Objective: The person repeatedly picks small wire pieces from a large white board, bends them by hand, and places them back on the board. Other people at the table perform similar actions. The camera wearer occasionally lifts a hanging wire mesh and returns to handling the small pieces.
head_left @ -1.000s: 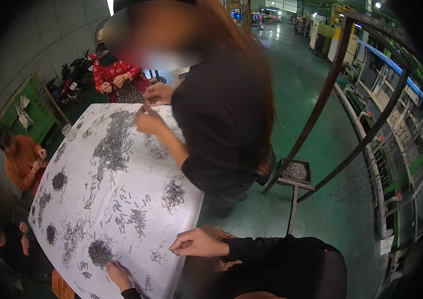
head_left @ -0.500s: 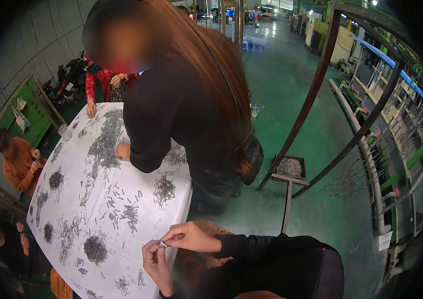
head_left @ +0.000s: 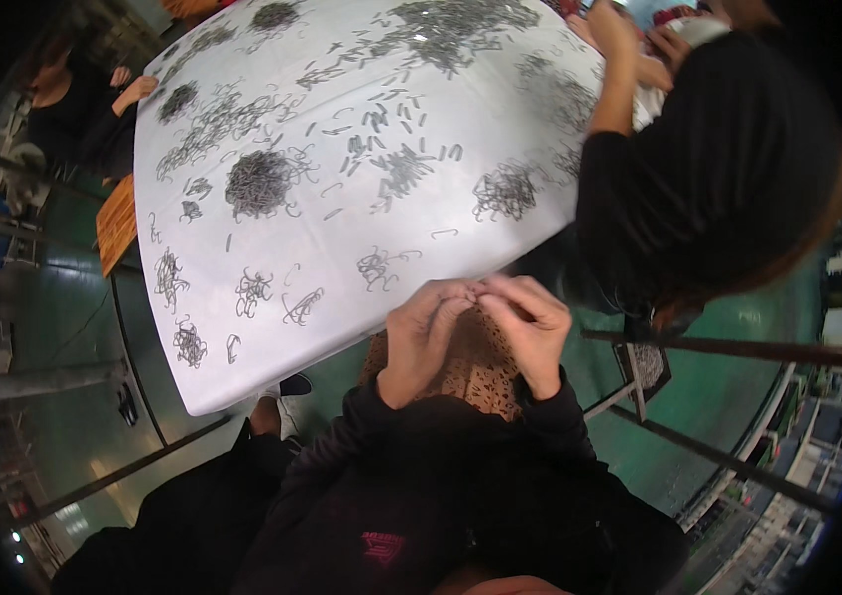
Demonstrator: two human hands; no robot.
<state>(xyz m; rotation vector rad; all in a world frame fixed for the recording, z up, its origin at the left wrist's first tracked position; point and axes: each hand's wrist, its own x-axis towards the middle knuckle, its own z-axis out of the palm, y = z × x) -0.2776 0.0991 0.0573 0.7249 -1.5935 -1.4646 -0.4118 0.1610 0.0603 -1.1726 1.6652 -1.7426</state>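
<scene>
1. A small wire clip (head_left: 478, 290), barely visible, sits pinched between the fingertips of both hands just off the near edge of the white surface (head_left: 500, 89), at about 6 o'clock from its centre.
2. The left hand (head_left: 426, 337) and right hand (head_left: 530, 332) meet fingertip to fingertip, each grip closed together on the clip; its exact shape is too small to tell.
3. Judging by the loose pieces on the surface, the clip is likely light, thin, stiff bent metal, easy to drop and prone to snag on others; it is best held by its ends with fingertips alone.
4. Under the hands lies a brown perforated mat (head_left: 480, 372) on the lap.
5. At 11 o'clock from the hands, a dense clip heap (head_left: 260, 181) and smaller tangles (head_left: 381, 268) dot the surface; loose tangles would hook a piece dragged across them.
6. At 2 o'clock, a co-worker in black (head_left: 708, 169) leans over the surface, a hand (head_left: 614, 30) reaching at its far edge and crowding that side.
7. At 10 o'clock, another person's hand (head_left: 133, 91) rests at the far left rim.
8. A metal stand (head_left: 644, 367) stands at 3 o'clock on the green floor (head_left: 738, 407).
</scene>
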